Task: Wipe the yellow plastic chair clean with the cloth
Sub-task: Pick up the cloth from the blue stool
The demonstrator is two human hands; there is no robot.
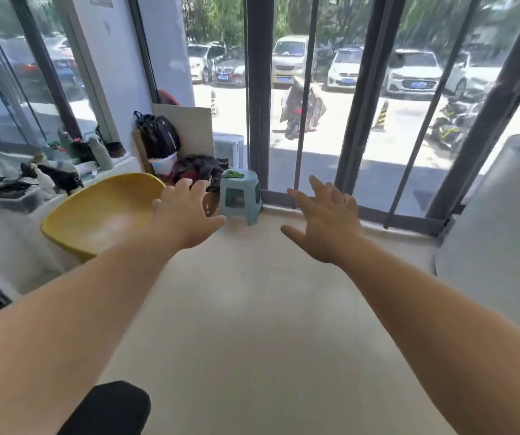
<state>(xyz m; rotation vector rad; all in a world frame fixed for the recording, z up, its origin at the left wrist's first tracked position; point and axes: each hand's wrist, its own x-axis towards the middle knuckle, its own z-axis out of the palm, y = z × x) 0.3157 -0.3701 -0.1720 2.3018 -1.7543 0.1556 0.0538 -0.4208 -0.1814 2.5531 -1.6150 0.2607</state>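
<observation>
Both hands reach forward with fingers spread and hold nothing. The left hand hangs at the right rim of the yellow plastic chair, probably to steady or turn its seat shell, though I cannot tell whether it touches. The right hand floats well apart to its right, over the pale floor. No cloth shows, so wiping looks not yet begun. A small blue stool stands just beyond, between the hands.

I count one pale blue stool. Left of it are one yellow plastic chair and one black backpack. In front of it are two hands, a left hand and a right hand.
</observation>
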